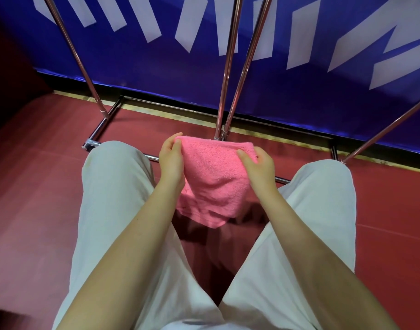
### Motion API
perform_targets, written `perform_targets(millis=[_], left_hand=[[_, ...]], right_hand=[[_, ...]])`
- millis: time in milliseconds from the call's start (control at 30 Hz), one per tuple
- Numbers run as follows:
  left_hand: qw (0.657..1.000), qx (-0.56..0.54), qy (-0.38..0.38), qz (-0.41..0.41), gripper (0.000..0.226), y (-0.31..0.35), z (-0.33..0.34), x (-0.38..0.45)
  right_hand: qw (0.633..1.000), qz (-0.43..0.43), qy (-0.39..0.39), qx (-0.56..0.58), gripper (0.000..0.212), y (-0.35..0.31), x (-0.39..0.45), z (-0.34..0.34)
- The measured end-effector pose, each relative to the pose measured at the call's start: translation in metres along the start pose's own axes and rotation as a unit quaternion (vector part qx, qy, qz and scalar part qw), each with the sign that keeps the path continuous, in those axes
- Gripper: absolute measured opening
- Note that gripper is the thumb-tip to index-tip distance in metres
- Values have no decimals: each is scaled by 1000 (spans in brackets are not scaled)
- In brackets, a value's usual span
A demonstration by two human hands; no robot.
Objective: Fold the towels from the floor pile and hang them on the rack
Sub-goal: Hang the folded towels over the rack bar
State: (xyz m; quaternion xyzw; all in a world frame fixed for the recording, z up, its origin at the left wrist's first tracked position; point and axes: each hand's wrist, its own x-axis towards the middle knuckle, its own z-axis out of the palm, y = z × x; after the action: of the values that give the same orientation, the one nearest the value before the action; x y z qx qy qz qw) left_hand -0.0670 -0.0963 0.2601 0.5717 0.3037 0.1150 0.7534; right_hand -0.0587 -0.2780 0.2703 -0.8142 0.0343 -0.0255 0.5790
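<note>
A folded pink towel (211, 179) hangs in the air between my knees, above the red floor. My left hand (171, 158) pinches its upper left corner, thumb on the far side. My right hand (257, 164) grips the upper right edge, fingers on the near face. The towel's lower edge droops free. The metal rack (224, 75) stands just beyond the towel, its chrome uprights rising out of view at the top. No floor pile of towels is in view.
The rack's base bars (101, 126) lie on the red floor (37, 186) in front of me. A blue banner with white letters (299, 79) runs behind the rack. My legs in white trousers (113, 198) flank the towel.
</note>
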Motion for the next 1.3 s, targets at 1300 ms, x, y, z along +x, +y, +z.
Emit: perform_targets(millis=[1300], left_hand=[[988,-91,-112,-53,19,-13,33,-44]], right_hand=[[987,-136,23,-78,9,6,-22,32]])
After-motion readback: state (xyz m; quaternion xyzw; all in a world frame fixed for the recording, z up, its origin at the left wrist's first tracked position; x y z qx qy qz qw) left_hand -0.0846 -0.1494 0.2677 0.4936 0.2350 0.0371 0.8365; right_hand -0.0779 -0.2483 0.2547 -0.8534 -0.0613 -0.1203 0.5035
